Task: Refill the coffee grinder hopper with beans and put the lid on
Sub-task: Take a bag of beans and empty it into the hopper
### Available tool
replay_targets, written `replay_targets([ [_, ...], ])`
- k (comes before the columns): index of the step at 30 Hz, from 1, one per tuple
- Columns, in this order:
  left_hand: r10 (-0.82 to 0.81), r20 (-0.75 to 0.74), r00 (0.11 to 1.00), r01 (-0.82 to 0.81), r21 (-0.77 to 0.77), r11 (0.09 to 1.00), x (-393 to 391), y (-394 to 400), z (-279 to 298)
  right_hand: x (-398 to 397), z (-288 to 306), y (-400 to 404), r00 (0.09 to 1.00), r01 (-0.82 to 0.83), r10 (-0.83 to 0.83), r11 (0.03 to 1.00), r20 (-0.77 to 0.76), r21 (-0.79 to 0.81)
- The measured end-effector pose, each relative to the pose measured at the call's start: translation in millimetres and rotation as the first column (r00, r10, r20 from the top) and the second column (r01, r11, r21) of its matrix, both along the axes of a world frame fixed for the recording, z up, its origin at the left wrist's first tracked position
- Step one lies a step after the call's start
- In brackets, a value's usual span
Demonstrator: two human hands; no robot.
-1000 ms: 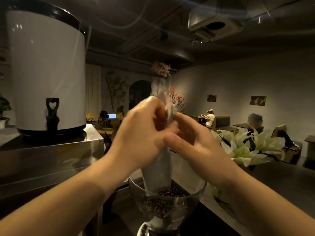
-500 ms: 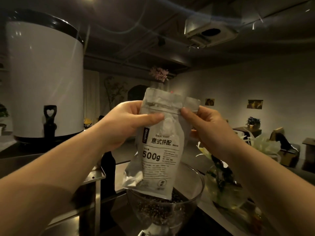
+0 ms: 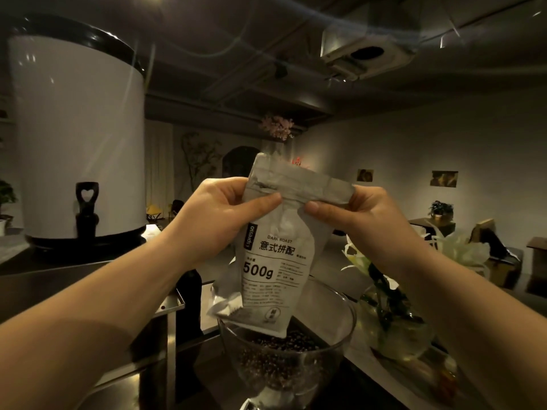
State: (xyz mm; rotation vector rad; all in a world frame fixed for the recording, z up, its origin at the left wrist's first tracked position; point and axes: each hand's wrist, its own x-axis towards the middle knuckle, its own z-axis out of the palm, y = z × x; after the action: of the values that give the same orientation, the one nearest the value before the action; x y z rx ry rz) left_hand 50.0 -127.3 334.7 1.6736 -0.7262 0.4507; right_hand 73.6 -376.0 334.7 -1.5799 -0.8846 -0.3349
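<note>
Dim café seating, framed pictures on the far wall and a ceiling air unit (image 3: 365,53) fill the background, while a steel counter (image 3: 88,273) on the left carries a tall white drinks dispenser (image 3: 77,137) with a black tap. Low in the middle stands the clear grinder hopper (image 3: 331,329), uncovered and partly filled with dark coffee beans (image 3: 281,347). Held upright directly above it is a crumpled silver bean bag (image 3: 275,261) (its label reads "Espresso", "DARK ROAST" and "500g"), with its bottom corner dipping inside the hopper's rim, just over the beans. The left hand (image 3: 219,214) grips the bag's upper left, thumb pressed across the front below the folded top and fingers curled behind. The right hand (image 3: 355,214) pinches the upper right, thumb tip on the front, the other fingers wrapped behind the folded top strip. To the right of the hopper sits a round glass vase (image 3: 396,329) holding white flowers (image 3: 461,247).
</note>
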Motion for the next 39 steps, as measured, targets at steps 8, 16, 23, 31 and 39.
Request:
replay_targets([
  [8, 0.148, 0.324, 0.935, -0.224, 0.212, 0.951, -1, -1, 2, -10, 22, -18, 0.968, 0.200, -0.162, 0.958, 0.191, -0.204],
  [16, 0.152, 0.835, 0.529, -0.570, 0.216, 0.793, 0, -3, -6, -23, 57, 1, 0.803, 0.501, -0.151, 0.695, 0.577, -0.516],
  [23, 0.095, 0.840, 0.534, -0.701, 0.377, 0.605, -15, 4, 6, -19, 47, 6, 0.801, 0.509, -0.106, 0.638, 0.589, -0.577],
  [31, 0.107, 0.555, 0.825, -0.472, 0.572, 0.670, -19, 4, 1, -16, 34, 11, 0.707, 0.635, -0.178, 0.586, 0.684, -0.504],
  [39, 0.037, 0.596, 0.802, -0.382, 0.465, 0.799, -13, 14, -12, -32, 32, 8, 0.767, 0.536, -0.127, 0.666, 0.629, -0.520],
])
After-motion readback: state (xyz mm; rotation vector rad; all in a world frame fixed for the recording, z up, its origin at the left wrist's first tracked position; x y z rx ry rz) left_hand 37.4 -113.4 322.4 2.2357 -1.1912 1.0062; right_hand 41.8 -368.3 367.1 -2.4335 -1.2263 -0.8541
